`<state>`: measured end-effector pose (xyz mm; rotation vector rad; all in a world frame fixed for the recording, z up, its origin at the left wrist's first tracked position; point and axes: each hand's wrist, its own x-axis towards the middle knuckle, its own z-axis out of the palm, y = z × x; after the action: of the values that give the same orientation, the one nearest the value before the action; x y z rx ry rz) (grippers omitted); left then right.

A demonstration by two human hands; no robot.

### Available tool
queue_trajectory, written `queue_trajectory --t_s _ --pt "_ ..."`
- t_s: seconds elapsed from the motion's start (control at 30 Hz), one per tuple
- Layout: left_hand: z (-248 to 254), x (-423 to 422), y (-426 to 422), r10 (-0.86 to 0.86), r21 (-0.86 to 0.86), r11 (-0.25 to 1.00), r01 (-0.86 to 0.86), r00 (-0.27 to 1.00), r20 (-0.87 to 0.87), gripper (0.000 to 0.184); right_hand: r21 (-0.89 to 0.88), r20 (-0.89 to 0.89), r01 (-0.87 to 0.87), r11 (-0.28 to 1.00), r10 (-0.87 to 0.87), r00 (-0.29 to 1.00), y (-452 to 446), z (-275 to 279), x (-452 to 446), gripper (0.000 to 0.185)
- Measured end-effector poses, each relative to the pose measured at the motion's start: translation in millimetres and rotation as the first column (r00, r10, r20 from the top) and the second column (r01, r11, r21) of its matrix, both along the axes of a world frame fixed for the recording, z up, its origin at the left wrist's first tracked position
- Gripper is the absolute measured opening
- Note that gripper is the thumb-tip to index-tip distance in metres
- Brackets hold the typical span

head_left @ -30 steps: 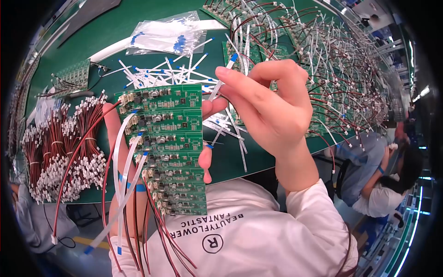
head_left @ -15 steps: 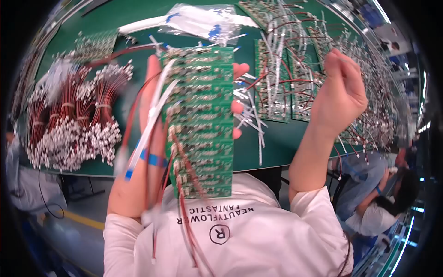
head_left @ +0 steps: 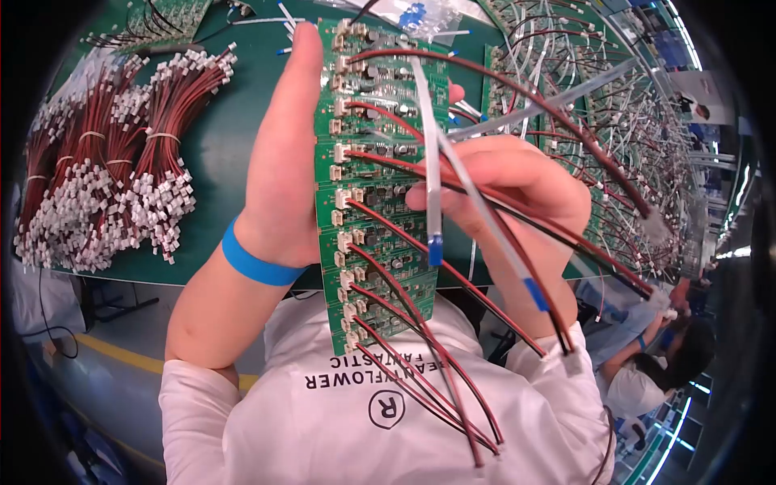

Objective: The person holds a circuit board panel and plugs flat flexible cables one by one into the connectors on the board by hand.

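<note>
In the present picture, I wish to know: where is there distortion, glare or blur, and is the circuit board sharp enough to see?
Head view: wide-angle distortion, with black rounded corners; head view: the ceiling light strip at lower right glares nearly white; head view: a dangling wire connector looks soft, while the circuit board is fairly sharp, though its tiny markings are unreadable.

Bright, even lt, strip lts far R, fisheye distort., dk vignette, bg soft
</note>
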<state>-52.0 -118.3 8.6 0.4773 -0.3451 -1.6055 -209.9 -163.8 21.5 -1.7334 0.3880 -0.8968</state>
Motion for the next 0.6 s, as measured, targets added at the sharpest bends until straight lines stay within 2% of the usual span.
queue_trajectory --t_s 0.03,0.13,0.27,0.43,0.6 --pt "-2.0 0.3 0.0 0.0 -0.038 0.999 -0.001 0.999 -0.032 0.074 -0.083 -0.021 -0.029 0.996 0.027 0.999 -1.5 0.1 0.9 0.024" --pt "-12.9 6.8 0.8 -0.012 -0.139 0.99 -0.005 0.992 -0.122 0.072 -0.095 -0.096 -0.038 0.995 0.029 0.995 4.1 4.6 3.8 0.02" --pt "-16.7 5.3 3.8 0.011 -0.095 0.995 -0.022 0.993 -0.119 0.072 -0.124 -0.081 0.021 0.992 -0.031 0.996 3.4 -3.2 6.7 0.017" --pt "-17.6 3.2 6.8 0.022 -0.064 0.998 -0.029 0.994 -0.112 0.071 -0.145 -0.095 0.009 0.989 -0.023 0.995 3.3 -7.8 7.7 0.019" --pt "-18.7 3.0 4.8 0.031 -0.055 0.998 -0.037 0.994 -0.1 0.071 -0.417 -0.055 0.028 0.908 -0.056 0.997 -3.2 -16.1 10.3 0.022"
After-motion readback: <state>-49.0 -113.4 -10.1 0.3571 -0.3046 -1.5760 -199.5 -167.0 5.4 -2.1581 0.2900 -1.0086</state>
